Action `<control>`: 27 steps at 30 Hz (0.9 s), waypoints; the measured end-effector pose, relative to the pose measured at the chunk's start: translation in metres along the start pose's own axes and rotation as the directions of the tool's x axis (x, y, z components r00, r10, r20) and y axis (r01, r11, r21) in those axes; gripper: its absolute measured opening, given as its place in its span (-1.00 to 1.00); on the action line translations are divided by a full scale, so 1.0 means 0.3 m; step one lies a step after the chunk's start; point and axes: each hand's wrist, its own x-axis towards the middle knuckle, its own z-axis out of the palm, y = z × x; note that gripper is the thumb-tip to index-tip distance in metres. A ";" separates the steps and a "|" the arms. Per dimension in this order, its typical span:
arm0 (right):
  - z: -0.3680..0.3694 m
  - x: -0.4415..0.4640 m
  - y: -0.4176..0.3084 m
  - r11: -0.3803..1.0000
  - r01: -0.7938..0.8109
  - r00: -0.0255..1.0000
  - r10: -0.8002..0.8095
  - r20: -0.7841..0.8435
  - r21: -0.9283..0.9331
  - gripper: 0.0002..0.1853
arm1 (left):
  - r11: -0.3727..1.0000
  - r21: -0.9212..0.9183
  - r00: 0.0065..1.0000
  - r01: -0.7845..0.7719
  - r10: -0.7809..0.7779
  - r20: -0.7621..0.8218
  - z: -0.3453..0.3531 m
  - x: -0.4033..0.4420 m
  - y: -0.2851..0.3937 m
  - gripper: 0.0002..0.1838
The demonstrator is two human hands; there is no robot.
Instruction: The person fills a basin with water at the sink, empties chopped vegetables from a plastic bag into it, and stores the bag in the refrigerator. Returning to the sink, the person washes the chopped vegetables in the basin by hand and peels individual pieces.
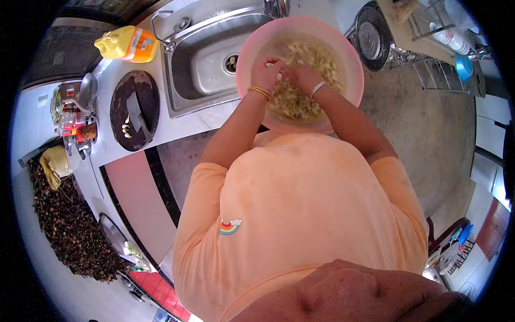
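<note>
A large pink basin (354,75) holds water with many pale yellow-green pieces, perhaps chopped vegetable (314,59), and a darker clump near its front side. Over the basin, my left hand (266,73), with gold-coloured bangles at the wrist, has its fingers curled in. Close against it is my right hand (301,79), wearing a silver bangle, its fingers bent down toward the water. A small pale bit shows between the fingertips of both hands. What exactly the fingers grip is too small to name.
Left of the basin is a steel sink (201,64). A cleaver (138,115) and garlic cloves (126,129) lie on a round dark chopping board (120,99). A yellow jug (126,44) stands behind it. A rack with a dark pan (371,40) is at the right.
</note>
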 end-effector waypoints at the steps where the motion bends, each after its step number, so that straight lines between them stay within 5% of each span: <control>1: -0.007 0.005 0.003 1.000 0.003 1.000 -0.003 -0.001 -0.005 -0.70 | 0.996 0.078 0.999 -0.040 0.039 0.019 0.003 -0.004 0.012 -0.74; 3: -0.016 0.014 0.009 0.943 0.042 0.972 0.039 -0.232 0.331 -0.69 | 0.998 0.060 0.998 -0.025 0.021 0.067 0.006 -0.019 0.029 -0.73; 8: -0.038 0.011 0.038 0.762 -0.025 0.974 0.165 -0.157 0.648 -0.70 | 0.999 0.002 0.993 0.035 -0.035 0.110 0.014 -0.015 0.023 -0.72; 10: -0.083 -0.006 0.029 0.719 -0.102 0.962 0.247 -0.116 0.688 -0.69 | 0.966 -0.225 0.976 0.123 -0.077 0.202 0.019 -0.015 0.027 -0.77; 12: -0.095 0.000 0.069 0.461 -0.172 0.973 0.218 0.076 0.870 -0.77 | 0.939 -0.304 0.970 0.162 -0.096 0.223 0.018 -0.023 0.037 -0.80; 15: -0.097 -0.019 0.072 0.306 -0.119 0.973 0.223 0.051 0.944 -0.80 | 0.885 -0.415 0.963 0.213 -0.119 0.242 0.018 -0.028 0.047 -0.84; 23: -0.169 -0.062 0.011 0.580 -0.161 0.971 0.239 0.023 0.798 -0.74 | 0.832 -0.518 0.969 0.197 -0.084 0.234 0.030 -0.024 0.030 -0.86; 27: -0.119 0.012 -0.011 0.624 -0.082 0.969 0.233 -0.084 0.777 -0.70 | 0.956 -0.273 0.975 0.106 -0.046 0.217 -0.006 0.036 0.006 -0.83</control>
